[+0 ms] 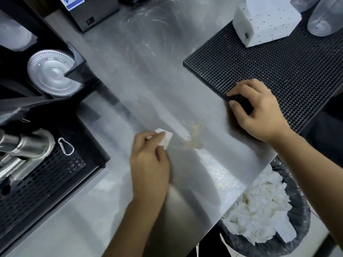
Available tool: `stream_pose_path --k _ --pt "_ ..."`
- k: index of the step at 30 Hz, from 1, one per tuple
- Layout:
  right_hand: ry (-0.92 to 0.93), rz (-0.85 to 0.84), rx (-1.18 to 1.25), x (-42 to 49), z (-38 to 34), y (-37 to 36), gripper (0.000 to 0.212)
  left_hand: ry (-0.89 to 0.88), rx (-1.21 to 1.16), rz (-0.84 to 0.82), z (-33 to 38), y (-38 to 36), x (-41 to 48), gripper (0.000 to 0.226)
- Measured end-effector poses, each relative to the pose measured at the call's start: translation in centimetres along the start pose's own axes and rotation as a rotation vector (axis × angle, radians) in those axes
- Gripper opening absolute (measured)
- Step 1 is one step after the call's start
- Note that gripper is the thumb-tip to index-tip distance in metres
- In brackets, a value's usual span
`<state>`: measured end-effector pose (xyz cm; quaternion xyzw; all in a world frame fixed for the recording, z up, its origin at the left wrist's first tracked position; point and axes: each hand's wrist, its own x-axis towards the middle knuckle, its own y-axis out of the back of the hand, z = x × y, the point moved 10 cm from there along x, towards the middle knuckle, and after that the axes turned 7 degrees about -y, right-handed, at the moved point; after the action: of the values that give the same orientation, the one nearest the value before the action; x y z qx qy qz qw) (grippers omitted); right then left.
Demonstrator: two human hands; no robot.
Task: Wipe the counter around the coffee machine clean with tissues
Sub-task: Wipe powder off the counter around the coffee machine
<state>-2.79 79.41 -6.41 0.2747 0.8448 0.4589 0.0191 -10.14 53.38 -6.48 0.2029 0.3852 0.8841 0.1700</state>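
Small folded white tissue [165,139]: pinched between the thumb and fingertips of the left hand [149,164], fingers curled round it. It is held low over the stainless steel counter [141,75], near centre; contact with the steel cannot be told.

Just right of the tissue: tan spill [194,140], smeared, with fine dark specks scattered on its near-right side.

Right hand [259,112]: fingers curled over the near-left corner of the black rubber bar mat [269,67], thumb against its edge, gripping it. The mat covers the far-right part of the counter.

On the mat, far end: white speckled tissue box [265,25], with clear plastic cups [324,21] beside it on the right.

Left edge: coffee machine, with its perforated black drip tray [37,182] and a silver carabiner [65,146] lying on the tray. Beyond it is a stack of clear plastic lids [50,73] in a black holder.

Near right, below the counter edge: bin with a black liner [298,238], filled with crumpled, stained used tissues [259,210].
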Motion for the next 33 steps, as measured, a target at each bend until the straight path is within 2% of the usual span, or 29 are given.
stream_pose_path --k 3,5,8,11,16,18,20,24,27,30,33 --pt "0.000 -0.010 0.008 0.1 0.0 0.0 0.025 -0.027 -0.120 -0.086 2.6 -1.8 -1.0 0.034" --pt "0.000 -0.005 0.010 0.1 0.0 0.0 0.025 -0.013 -0.127 -0.006 1.4 -0.1 -0.1 0.035" --pt "0.005 -0.001 0.018 0.0 0.0 0.1 0.025 0.066 0.025 0.131 -2.3 3.6 1.5 0.033" --pt "0.018 0.007 0.031 0.1 -0.2 0.2 0.024 0.122 0.108 0.098 -3.4 3.3 0.9 0.028" --pt "0.033 0.005 0.025 0.0 -0.3 0.3 0.023 0.035 -0.028 0.066 2.1 -0.9 -2.5 0.032" --pt "0.027 -0.004 0.054 0.0 -0.3 0.4 0.022 -0.023 -0.091 -0.001 5.0 -3.0 -3.3 0.033" --pt "-0.009 0.003 0.136 -0.1 0.0 0.9 0.019 -0.036 -0.137 -0.031 5.8 -3.4 -3.3 0.034" --pt "-0.198 0.014 0.326 -0.8 2.6 2.9 0.016 0.132 -0.027 0.171 0.7 1.6 -1.4 0.025" --pt "-0.232 -0.053 0.347 -2.1 4.5 4.1 0.019 0.171 0.074 0.120 -0.7 1.8 -1.6 0.019" --pt "-0.177 -0.130 0.274 -3.8 5.3 4.6 0.026 0.059 -0.035 0.078 3.3 -1.4 -3.7 0.019" --pt "-0.121 -0.211 0.247 -4.6 5.3 4.0 0.033 -0.072 -0.165 0.005 8.6 -5.6 -7.0 0.028"
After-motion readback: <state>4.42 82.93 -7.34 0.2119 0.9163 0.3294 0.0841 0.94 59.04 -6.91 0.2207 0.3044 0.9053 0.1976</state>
